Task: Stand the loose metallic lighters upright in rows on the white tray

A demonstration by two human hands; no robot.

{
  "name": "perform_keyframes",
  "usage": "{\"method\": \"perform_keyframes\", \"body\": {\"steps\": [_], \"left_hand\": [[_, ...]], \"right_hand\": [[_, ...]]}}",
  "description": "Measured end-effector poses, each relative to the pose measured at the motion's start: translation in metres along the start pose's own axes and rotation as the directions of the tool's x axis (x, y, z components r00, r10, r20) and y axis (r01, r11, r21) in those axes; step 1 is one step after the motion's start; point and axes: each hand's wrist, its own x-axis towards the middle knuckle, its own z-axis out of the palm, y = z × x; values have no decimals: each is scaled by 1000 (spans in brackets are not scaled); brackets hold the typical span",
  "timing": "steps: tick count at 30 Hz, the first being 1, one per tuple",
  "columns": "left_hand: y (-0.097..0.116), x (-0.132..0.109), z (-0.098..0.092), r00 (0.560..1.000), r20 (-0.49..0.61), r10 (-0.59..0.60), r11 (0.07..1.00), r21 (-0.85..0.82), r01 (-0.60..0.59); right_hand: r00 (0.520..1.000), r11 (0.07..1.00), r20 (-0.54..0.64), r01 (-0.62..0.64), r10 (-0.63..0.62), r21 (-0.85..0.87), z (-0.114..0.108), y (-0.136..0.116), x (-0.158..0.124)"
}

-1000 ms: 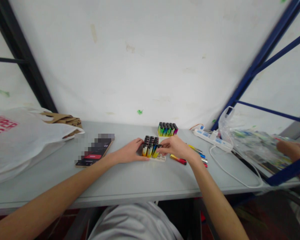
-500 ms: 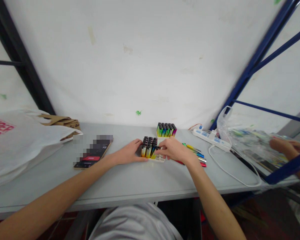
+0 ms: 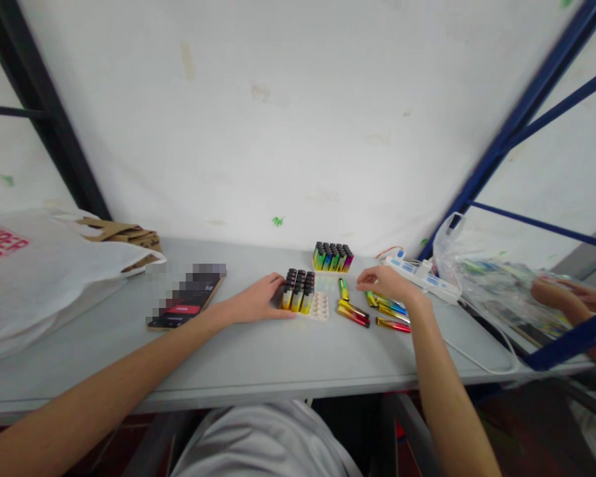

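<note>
A white tray (image 3: 320, 308) stands on the table with several upright lighters (image 3: 298, 291), black-topped with yellow and silver bodies. Its right-hand holes hold no lighters. My left hand (image 3: 261, 299) is closed around the tray's left side, thumb along the front and fingers behind. To the right, my right hand (image 3: 387, 283) hovers over loose lighters, fingers curved and slightly apart, with nothing visible in them. Under and beside it lie a green-yellow lighter (image 3: 344, 289), red and gold lighters (image 3: 353, 315), and a red lighter (image 3: 393, 325); the hand partly hides some.
Behind stands another full block of colourful lighters (image 3: 332, 257). A phone (image 3: 191, 298) and a white plastic bag (image 3: 44, 285) lie left. On the right are a power strip (image 3: 422, 278), its white cable, a blue metal frame (image 3: 516, 99), and another person's hands (image 3: 566, 295) among plastic bags.
My right hand has let go of a lighter now standing in the tray and moved right over the loose lighters. My left hand stays at the tray.
</note>
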Motion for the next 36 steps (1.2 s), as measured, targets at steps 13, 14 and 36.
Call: {"method": "perform_keyframes", "body": {"steps": [13,14,36], "left_hand": [[0,1,0,1000,-13,8,1000,26,-8],[-1,1,0,1000,-11,6,1000,30,-6],[-4,0,1,1000,-1,20,1000,10,-20]], "right_hand": [[988,991,-152,-55,36,-122,70,-13,31],[988,999,-155,-11,4,-48,69,-11,31],[928,827,-359,120,104,550,68,-73,28]]}}
